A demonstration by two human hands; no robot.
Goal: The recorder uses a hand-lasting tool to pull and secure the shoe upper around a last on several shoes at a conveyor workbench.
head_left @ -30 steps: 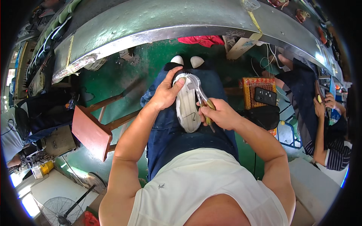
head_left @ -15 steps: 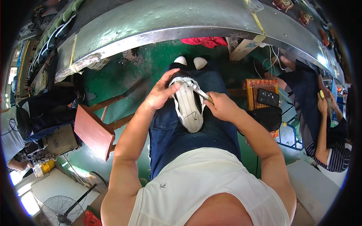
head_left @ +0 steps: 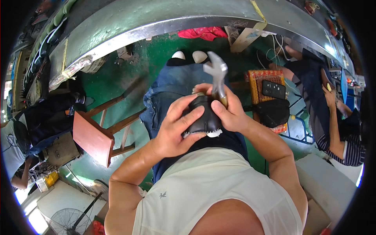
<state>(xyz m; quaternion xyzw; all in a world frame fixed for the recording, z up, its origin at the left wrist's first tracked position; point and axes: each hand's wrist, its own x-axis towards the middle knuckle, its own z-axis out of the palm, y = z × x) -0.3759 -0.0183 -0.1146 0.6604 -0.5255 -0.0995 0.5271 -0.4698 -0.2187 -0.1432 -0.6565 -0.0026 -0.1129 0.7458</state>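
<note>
Holds black shoe upper (head_left: pixel 203 121) over blue jeans (head_left: pixel 162 92), just before white sleeveless shirt (head_left: pixel 203 176). Shows ragged lower edge toward the shirt, narrower end toward metal bench (head_left: pixel 149 25); appears foreshortened along its long axis; cannot tell toe from heel. Grasps upper's left side in left hand (head_left: pixel 173 126), with fingers spread over it and elbow bent. Clenches pincers (head_left: pixel 217 70) in right hand (head_left: pixel 234 113), with head toward bench and thumb against upper.

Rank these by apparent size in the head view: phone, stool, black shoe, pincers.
1. Stool
2. Black shoe, partly covered
3. Pincers and phone: too alike in area to rank
</note>
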